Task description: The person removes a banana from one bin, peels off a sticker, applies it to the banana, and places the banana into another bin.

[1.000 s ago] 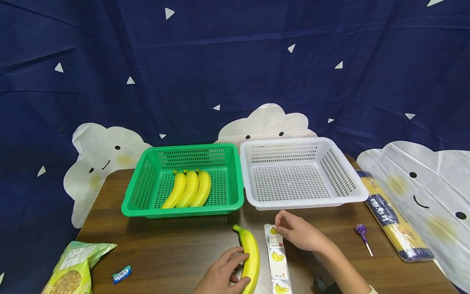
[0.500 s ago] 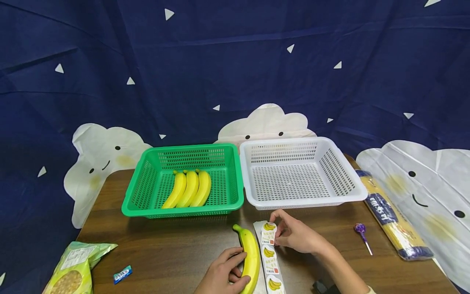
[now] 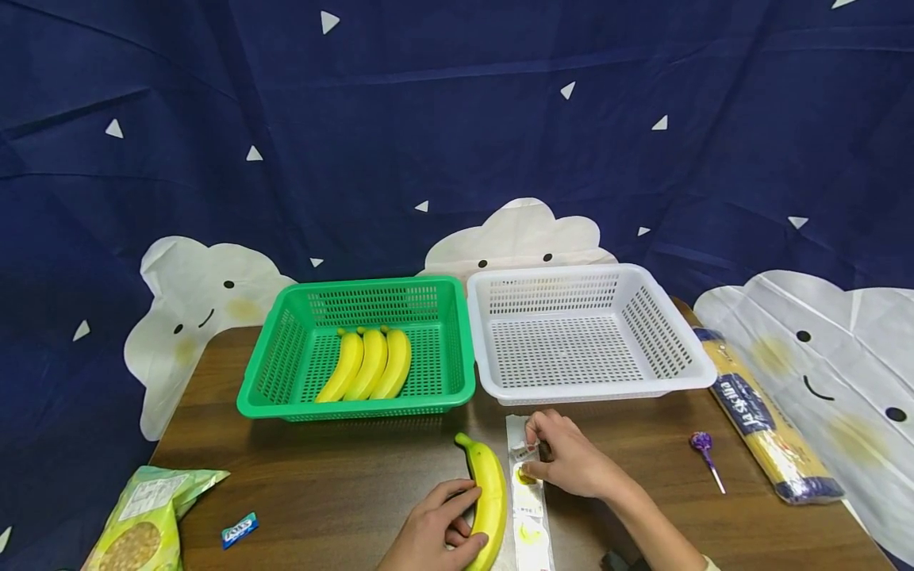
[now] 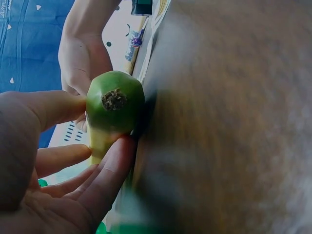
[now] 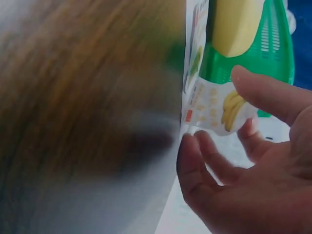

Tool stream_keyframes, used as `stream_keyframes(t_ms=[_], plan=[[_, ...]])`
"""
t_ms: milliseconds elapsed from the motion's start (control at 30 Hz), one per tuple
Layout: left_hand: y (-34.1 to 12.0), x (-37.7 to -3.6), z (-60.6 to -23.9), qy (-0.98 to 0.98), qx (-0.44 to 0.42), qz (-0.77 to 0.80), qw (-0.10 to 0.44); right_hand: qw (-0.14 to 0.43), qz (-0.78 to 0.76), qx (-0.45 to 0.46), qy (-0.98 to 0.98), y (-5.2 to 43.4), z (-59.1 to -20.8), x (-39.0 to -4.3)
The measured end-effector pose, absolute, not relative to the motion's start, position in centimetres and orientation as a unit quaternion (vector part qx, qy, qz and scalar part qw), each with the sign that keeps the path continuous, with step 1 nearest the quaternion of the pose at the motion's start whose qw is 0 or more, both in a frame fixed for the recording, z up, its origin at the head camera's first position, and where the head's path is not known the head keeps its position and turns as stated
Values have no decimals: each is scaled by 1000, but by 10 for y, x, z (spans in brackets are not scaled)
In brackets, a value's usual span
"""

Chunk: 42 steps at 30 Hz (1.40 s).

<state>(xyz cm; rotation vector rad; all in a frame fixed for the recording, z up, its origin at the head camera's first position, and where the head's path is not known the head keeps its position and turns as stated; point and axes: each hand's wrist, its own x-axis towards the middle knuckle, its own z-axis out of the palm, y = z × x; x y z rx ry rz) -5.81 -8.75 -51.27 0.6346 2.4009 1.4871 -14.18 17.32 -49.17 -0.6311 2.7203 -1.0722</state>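
Note:
My left hand (image 3: pixel 437 530) holds a yellow banana (image 3: pixel 489 496) with a green stem on the table, thumb and fingers at its two sides. In the left wrist view the banana's green end (image 4: pixel 116 100) sits between the thumb and fingers. Just right of it lies a white strip of banana stickers (image 3: pixel 527 501). My right hand (image 3: pixel 574 458) pinches the top sticker, thumb and fingers at its edge. In the right wrist view this sticker (image 5: pixel 212 108) stands bent up from the strip, its printed bananas by the thumb, its other edge against the backing.
Behind stand a green basket (image 3: pixel 286 411) with 3 bananas (image 3: pixel 373 365) and a white basket (image 3: pixel 593 393). A pasta pack (image 3: pixel 767 424) and a lollipop (image 3: pixel 703 444) lie to the right. A snack bag (image 3: pixel 146 515) and a small blue packet (image 3: pixel 240 530) lie left.
The top sticker, flat on the strip half a second ago, is now lifted and bent toward me in my right fingers. The strip shifted left, then slightly right. My left hand stays on the banana.

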Motion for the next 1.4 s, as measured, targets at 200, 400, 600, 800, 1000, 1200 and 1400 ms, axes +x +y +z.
stream_keyframes(t_ms=[200, 400, 600, 800, 1000, 1200, 1400], plan=[[-87, -57, -512, 828, 206, 505, 127, 116, -405, -199, 885, 172, -491, -142], [-85, -58, -510, 842, 182, 491, 132, 121, -396, -167, 895, 174, -489, -144], [-85, -57, -512, 837, 194, 498, 116, 151, -399, -157, 891, 178, -486, -142], [-86, -56, -515, 825, 194, 521, 103, 166, -455, -187, 855, 178, -478, -139], [-85, -56, -517, 820, 202, 529, 85, 173, -461, -201, 847, 168, -473, -131], [-85, -55, -518, 816, 196, 536, 89, 163, -454, -214, 849, 160, -470, -123], [-85, -55, -518, 812, 197, 542, 88, 142, -459, -231, 846, 159, -468, -121]])
